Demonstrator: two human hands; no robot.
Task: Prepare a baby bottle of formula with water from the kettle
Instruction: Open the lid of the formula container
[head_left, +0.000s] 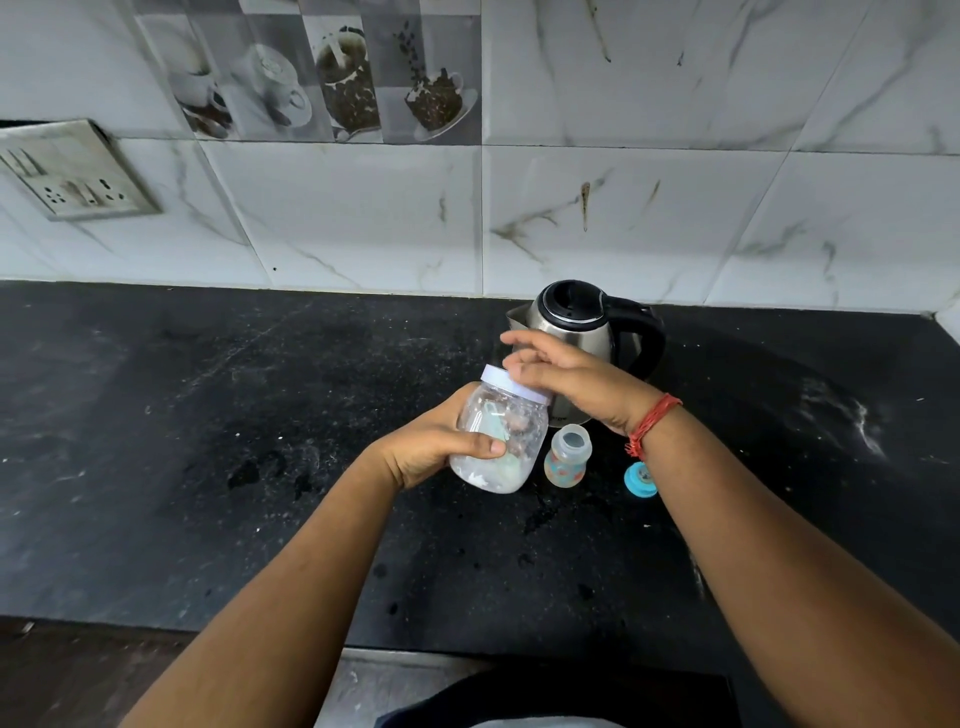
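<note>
A: While the left hand (434, 447) grips the clear plastic jar with a white screw lid (501, 434), where is the other one?

B: The right hand (566, 382) sits on the lid, palm down, fingers bent loosely over the lid's far right edge. It touches the lid; whether it pinches the rim I cannot tell.

A: How is the jar held?

B: Tilted, lid up and leaning left and far, its base toward the near right. The left thumb lies across the front of the jar's belly, the fingers wrapping behind. White powder sits in the bottom, and a pale green scoop-like shape shows through the wall.

A: And the bottle?

B: The small clear baby bottle with an orange and blue pattern (567, 457) stands upright and uncapped on the black stone counter (208, 467), just right of the jar's base and near to the kettle. What it contains I cannot make out.

A: The kettle?

B: The stainless steel electric kettle with a black lid and handle (592, 332) stands far behind the hands, close to the marble-patterned tiled wall (675, 218), spout to the left, handle to the right, lid closed.

A: Anything else?

B: A turquoise bottle cap ring (640, 479) lies on the counter right of the bottle, partly hidden by the right forearm. A red thread bracelet (652, 423) circles the right wrist. A grey switch and socket plate (78, 171) is fixed to the wall at far left.
</note>
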